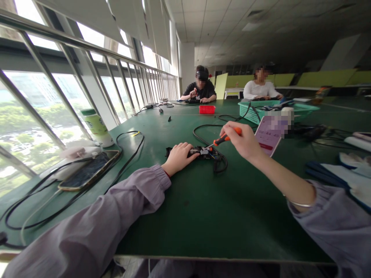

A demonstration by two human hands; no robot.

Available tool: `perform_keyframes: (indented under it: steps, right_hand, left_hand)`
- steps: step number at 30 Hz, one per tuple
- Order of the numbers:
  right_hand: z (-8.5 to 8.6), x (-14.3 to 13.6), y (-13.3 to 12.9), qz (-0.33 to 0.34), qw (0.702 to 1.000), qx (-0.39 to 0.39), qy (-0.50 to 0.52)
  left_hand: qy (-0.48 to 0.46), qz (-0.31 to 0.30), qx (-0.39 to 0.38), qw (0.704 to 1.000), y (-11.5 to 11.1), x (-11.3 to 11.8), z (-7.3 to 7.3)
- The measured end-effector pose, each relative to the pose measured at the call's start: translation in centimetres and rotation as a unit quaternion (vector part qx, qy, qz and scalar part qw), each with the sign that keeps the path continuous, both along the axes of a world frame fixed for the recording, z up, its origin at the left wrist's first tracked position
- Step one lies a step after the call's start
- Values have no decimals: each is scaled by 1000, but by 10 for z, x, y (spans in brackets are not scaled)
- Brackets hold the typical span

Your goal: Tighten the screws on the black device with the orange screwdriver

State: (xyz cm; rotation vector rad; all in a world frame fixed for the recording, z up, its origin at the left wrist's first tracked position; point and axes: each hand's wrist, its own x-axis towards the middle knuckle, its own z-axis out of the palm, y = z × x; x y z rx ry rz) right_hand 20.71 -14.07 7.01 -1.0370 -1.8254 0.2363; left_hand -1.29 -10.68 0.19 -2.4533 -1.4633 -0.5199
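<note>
My left hand (179,157) lies over a long black electrical device (206,152) on the table, its fingers wrapped across the top and holding it down. The device's right part is open, with small parts and coloured wires showing. A black cord loops away from that end. In my right hand (242,141) is a screwdriver (222,139) with an orange and black handle, gripped between thumb and fingers. It slants down to the left, and its metal tip reaches the open section. Whether the tip sits in a screw is too small to tell.
On the green table (185,220), a phone (87,172), cables and a green-lidded cup (97,127) stand left. A propped phone (268,135), a green basket (301,112) and gloves (342,179) are right. A red tray (206,110) lies ahead; two people sit beyond.
</note>
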Motion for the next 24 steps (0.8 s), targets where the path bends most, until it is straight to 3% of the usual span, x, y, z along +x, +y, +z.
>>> perform_keyframes:
  steps: [4,7,9,12,15,20,24]
  right_hand:
    - [42,-11,8,-37,993,1,-116]
    - [66,-15,10,24,979,-48,-198]
    - [75,-16,10,24,968,-78,-236]
    - [80,-15,11,-23,959,-93,-268]
    - [81,-14,11,-47,957,-32,-286]
    - [86,-11,7,8,950,-91,-298]
    - [91,-2,2,41,952,-92,-288]
  left_hand:
    - [-9,-7,-6,1000,1,0,1]
    - [-14,-17,-10,1000,5,0,0]
    - [-10,-24,-8,1000,9,0,0]
    - [-7,-27,-5,1000,11,0,-2]
    - [-2,-25,0,1000,11,0,-2]
    - [11,-17,6,1000,6,0,-2]
    - [4,-26,5,1000,6,0,-2]
